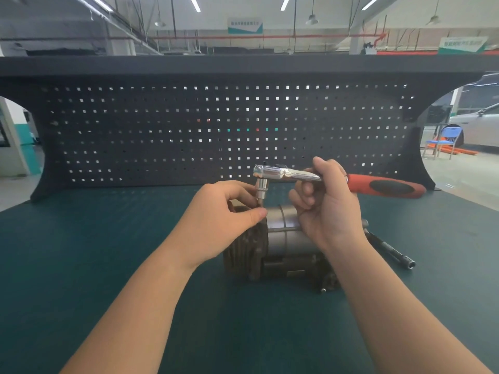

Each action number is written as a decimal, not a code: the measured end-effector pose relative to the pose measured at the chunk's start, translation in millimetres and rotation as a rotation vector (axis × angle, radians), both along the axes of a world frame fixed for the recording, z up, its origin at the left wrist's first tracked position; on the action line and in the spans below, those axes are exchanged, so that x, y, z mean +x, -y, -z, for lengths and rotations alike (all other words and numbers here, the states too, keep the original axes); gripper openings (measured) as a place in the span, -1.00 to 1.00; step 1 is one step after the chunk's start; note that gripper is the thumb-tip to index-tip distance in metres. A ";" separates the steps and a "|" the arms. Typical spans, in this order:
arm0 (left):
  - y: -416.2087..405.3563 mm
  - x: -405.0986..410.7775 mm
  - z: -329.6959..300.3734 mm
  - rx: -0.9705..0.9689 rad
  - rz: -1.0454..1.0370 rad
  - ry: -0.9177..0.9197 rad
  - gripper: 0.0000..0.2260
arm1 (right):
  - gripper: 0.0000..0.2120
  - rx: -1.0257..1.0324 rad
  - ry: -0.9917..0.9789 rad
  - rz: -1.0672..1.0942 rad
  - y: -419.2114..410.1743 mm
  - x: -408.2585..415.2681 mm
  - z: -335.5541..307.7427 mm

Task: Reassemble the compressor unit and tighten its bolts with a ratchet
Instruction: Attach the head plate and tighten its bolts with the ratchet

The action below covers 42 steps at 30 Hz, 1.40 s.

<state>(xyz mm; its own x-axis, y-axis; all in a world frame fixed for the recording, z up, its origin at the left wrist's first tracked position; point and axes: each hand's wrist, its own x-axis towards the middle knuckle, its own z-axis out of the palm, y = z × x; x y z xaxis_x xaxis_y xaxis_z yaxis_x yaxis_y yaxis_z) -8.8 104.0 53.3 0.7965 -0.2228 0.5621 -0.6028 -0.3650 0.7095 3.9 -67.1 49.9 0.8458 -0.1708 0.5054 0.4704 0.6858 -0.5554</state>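
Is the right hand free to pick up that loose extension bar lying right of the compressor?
Probably not yet. The right hand grips the ratchet, so it is occupied. The extension bar itself lies uncovered on the green mat, just beyond that wrist.

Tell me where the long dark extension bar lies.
In the head view, the dark extension bar lies on the green bench mat, right of the compressor unit, behind the right hand.

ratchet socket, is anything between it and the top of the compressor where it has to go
Only the left hand: its fingertips pinch the socket under the ratchet, right above the compressor. Whether a bolt sits beneath is hidden. The right hand grips the ratchet's shaft.
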 end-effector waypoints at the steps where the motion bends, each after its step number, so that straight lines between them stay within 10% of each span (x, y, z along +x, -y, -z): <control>1: 0.5 -0.2 0.4 0.001 -0.010 0.002 -0.91 | -0.57 -0.015 0.008 0.007 -0.3 -0.5 -0.1; 27: 0.3 -1.4 -1.2 0.082 -0.065 -0.077 -0.95 | -0.56 -0.017 0.035 0.033 -1.4 -5.6 1.2; 42: 18.2 -11.4 -2.4 -0.212 -0.019 -0.086 -0.76 | -0.66 -0.083 0.024 0.273 -10.0 -15.6 -0.9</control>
